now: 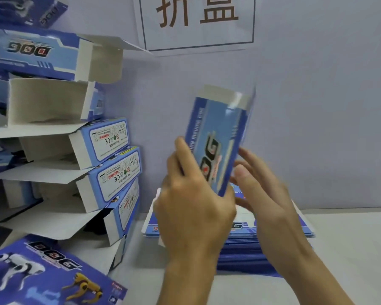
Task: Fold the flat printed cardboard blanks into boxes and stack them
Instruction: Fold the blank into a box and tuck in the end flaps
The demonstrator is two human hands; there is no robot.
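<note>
Above the table (350, 238), left hand (191, 208) grips an upright box (216, 146); right hand (266, 194) spread beside it.

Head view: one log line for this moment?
left hand holds blank | right hand open, fingers at its edge | flat pile under hands | folded stack at left

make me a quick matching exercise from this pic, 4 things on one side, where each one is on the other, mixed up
Things
1. held box
2. pile of flat blanks
3. stack of folded boxes
4. paper sign

Places
A. on the wall, top centre
B. lying on the table behind the hands
C. at the left, flaps open
D. raised between left hand and right hand

Pairs: 1-D, 2-B, 3-C, 4-A
</note>
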